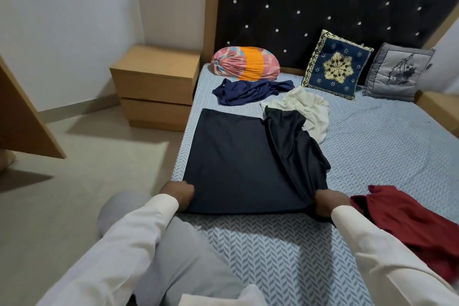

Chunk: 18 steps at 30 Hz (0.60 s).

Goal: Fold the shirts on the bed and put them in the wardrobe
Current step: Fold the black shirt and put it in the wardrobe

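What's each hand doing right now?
Left hand: closed on the dark navy shirt, near edge.
Right hand: closed on the same shirt.

Navy shirt, maroon shirt, blue herringbone bedsheet.

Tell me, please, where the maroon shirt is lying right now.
In the head view, the maroon shirt lies crumpled on the bed, by the person's right hand, right of the dark navy shirt.
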Available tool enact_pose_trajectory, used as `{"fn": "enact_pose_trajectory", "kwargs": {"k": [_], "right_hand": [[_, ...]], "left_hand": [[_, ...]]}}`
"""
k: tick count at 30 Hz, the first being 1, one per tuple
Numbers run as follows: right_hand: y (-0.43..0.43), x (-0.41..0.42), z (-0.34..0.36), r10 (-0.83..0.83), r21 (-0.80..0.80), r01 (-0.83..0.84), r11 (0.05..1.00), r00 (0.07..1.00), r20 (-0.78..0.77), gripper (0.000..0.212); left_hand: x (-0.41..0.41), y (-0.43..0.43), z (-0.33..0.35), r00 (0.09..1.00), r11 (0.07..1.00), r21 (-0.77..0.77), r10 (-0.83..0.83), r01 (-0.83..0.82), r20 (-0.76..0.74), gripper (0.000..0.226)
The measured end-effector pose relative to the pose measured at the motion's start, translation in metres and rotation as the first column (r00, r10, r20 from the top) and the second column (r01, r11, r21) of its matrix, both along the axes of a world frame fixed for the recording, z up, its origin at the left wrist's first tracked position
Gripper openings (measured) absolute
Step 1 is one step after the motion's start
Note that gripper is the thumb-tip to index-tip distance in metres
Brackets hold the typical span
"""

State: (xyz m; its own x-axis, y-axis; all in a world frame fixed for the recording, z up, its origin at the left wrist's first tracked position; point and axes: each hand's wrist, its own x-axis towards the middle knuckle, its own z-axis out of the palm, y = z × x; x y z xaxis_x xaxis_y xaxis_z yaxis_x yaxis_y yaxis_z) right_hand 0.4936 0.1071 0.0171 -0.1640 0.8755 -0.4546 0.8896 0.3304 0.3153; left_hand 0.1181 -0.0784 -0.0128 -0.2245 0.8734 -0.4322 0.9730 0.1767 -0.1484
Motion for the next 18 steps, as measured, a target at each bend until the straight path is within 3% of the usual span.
{"fn": "enact_pose_trajectory", "kwargs": {"k": [5, 13, 16, 18], "right_hand": [[-0.029, -0.007, -0.009, -0.023, -0.121, 0.031, 0.992, 0.998, 0.065, 0.052], [-0.057, 0.01, -0.02, -0.05, -0.068, 0.053, 0.996, 0.998, 0.046, 0.046], [-0.064, 0.013, -0.018, -0.123, -0.346, 0.128, 0.929, 0.992, 0.036, 0.045], [-0.065, 0.021, -0.019, -0.335, -0.517, 0.262, 0.815, 0.941, -0.052, 0.023]], "left_hand": [[-0.002, -0.024, -0.006, 0.996, 0.987, -0.154, 0.061, -0.051, 0.06, 0.042], [0.009, -0.023, 0.008, 0.987, 0.944, -0.328, 0.091, -0.043, 0.13, 0.041], [0.008, -0.025, 0.007, 0.979, 0.912, -0.407, 0.122, -0.046, 0.164, 0.04], [0.01, -0.021, 0.002, 0.975, 0.927, -0.375, 0.096, -0.014, 0.202, 0.033]]}}
